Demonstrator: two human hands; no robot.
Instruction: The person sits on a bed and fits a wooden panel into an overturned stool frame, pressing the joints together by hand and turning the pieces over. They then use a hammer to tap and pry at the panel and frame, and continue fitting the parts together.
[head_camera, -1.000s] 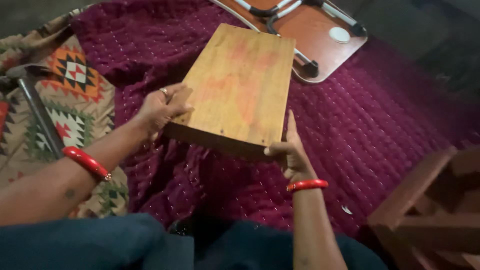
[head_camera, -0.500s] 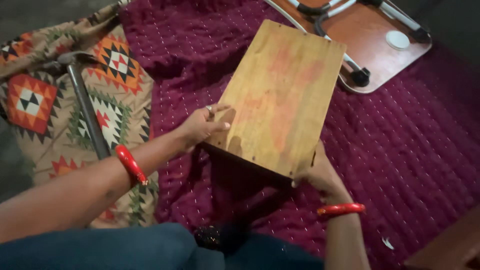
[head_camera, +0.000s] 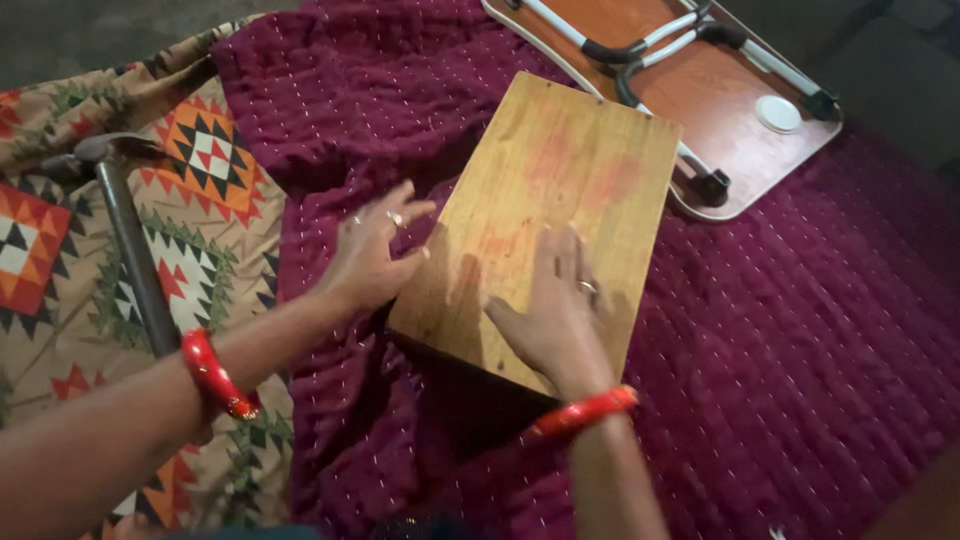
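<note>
A rectangular, honey-coloured wooden board (head_camera: 545, 220) lies flat on a maroon quilted cloth (head_camera: 800, 330) spread over the floor. The right hand (head_camera: 555, 305) rests open, palm down, on its near end; the left hand (head_camera: 375, 255), fingers loosely spread, touches its left edge and grips nothing. A steel-handled hammer (head_camera: 125, 235) lies untouched on a patterned tan rug (head_camera: 60, 330). Beyond the board sits a brown folding lap tray (head_camera: 720, 80). No packages, labels or signs show.
</note>
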